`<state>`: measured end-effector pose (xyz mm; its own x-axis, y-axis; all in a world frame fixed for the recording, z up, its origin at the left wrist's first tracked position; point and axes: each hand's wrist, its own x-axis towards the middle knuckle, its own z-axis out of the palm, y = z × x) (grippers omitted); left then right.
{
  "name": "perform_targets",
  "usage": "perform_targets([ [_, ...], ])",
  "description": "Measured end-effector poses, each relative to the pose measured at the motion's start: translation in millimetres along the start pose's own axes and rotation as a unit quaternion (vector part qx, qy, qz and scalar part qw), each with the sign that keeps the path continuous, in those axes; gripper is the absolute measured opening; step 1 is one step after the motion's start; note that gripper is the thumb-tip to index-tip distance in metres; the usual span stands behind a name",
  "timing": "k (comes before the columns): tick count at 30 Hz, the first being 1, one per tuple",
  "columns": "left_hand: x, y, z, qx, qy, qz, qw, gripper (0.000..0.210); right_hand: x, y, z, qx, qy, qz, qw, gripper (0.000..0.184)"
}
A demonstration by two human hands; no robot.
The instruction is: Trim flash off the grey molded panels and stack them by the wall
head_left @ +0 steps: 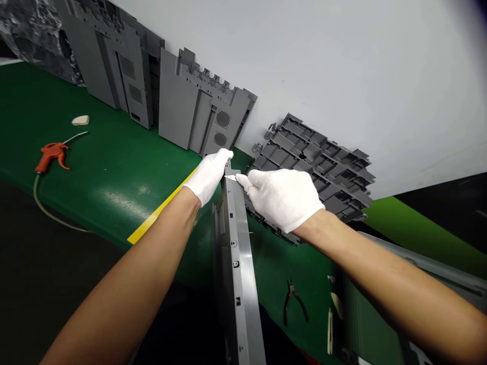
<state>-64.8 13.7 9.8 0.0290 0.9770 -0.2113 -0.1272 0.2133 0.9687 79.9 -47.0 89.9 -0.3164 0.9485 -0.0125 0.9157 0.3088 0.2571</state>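
A long grey panel (239, 263) with slots and holes along its narrow side stands on edge in front of me, running away from my body. At its far end my left hand (211, 175), in a white glove, is closed on the panel's edge. My right hand (283, 195), gloved too, is closed around a knife whose pointed, pale blade (230, 177) shows past the fingers; its handle is hidden. The blade's tip lies at the panel's far upper edge, close to my left fingers.
Moulded grey panels (178, 106) lean on the white wall behind the green table (114, 167). Ribbed grey parts (312, 162) stand right of them. An orange air gun (52, 154), a yellow strip (155, 215), a pale block (80, 120) and pliers (292, 299) lie around.
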Motion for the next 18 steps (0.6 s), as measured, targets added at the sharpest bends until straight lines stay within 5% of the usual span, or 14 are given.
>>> perform_targets([
  [18, 3.2, -3.1, 0.8, -0.007, 0.006, 0.001, 1.000, 0.030, -5.6, 3.0, 2.0, -0.001, 0.032, -0.023, 0.999, 0.067],
])
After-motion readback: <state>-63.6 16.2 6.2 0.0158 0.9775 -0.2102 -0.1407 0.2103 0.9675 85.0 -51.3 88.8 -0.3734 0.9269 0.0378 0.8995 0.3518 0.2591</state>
